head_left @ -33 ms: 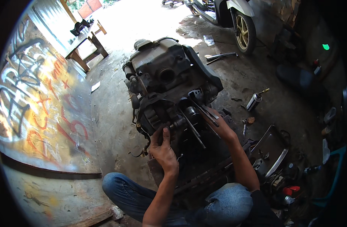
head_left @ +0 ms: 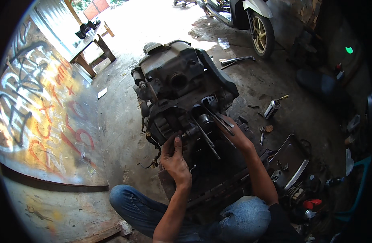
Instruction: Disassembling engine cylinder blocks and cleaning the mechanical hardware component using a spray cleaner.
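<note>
A dark, greasy motorcycle engine (head_left: pixel 184 95) stands on the floor in front of me. Long metal studs (head_left: pixel 204 137) stick out of its near end toward me, and a round piston (head_left: pixel 206 119) sits among them. At the engine's lower left side is my left hand (head_left: pixel 175 160), its thumb raised and its fingers closed at a small dark part I cannot make out. My right hand (head_left: pixel 237 135) reaches in beside the piston from the right, behind the studs. Its fingertips are hidden there, so their grip does not show.
A spray can (head_left: pixel 271 109) and a wrench (head_left: pixel 262 135) are on the floor to the right. Nearer me lies a dark tray (head_left: pixel 290 156) among loose parts. A scooter's front wheel (head_left: pixel 262 34) stands at the far right; a painted board (head_left: pixel 52 121) rises on the left, near a wooden bench (head_left: pixel 88 42).
</note>
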The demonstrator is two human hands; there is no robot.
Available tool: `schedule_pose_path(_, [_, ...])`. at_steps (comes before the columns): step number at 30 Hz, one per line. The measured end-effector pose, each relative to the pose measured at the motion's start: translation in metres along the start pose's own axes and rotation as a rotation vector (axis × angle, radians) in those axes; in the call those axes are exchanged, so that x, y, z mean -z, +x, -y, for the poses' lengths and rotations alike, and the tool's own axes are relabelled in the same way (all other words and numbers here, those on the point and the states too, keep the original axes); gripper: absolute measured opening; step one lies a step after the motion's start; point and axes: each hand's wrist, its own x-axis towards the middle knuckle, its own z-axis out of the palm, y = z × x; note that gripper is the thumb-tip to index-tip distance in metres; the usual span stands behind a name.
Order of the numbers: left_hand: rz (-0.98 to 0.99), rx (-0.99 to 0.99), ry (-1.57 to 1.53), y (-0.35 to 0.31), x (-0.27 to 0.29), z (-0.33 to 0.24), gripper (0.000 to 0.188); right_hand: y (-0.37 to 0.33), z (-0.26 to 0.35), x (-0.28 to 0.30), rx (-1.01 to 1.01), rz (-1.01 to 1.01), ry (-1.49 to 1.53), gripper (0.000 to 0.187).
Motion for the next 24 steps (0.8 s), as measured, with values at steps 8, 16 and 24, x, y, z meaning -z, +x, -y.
schedule_pose_path(8, [-0.072, -0.103, 0.219, -0.002, 0.004, 0.003, 0.028, -0.001, -0.01, -0.003, 0.081, -0.034, -0.053, 0.035])
schedule_pose_path(16, [-0.037, -0.117, 0.26, 0.003, 0.008, 0.012, 0.033, -0.001, -0.004, -0.001, 0.064, -0.036, -0.023, 0.037])
schedule_pose_path(24, [-0.033, -0.14, 0.361, -0.001, -0.001, 0.006, 0.035, 0.0, -0.011, -0.002, 0.023, -0.004, -0.026, 0.034])
